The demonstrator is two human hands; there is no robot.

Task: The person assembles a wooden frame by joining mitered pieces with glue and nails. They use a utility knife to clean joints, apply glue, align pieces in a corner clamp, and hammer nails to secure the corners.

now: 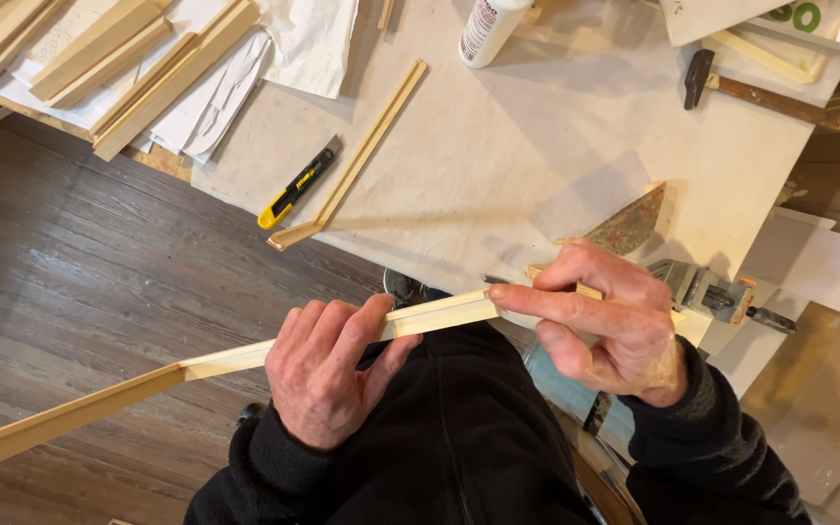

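My left hand [328, 369] grips a long pale wooden moulding strip [99, 403] that runs from the lower left up to the middle of the view. Its cut end [469, 306] touches the index fingertip of my right hand [610, 321]. That hand's other fingers curl around a small pale piece of wood, mostly hidden. Both hands are held over my dark-clothed lap, just in front of the table's near edge.
On the white table [498, 165] lie another moulding strip [357, 160], a yellow utility knife [298, 183], a white glue bottle [488, 29], a hammer [760, 92] and a metal clamp [707, 290]. Wooden strips are stacked at top left [138, 73]. Dark plank floor lies to the left.
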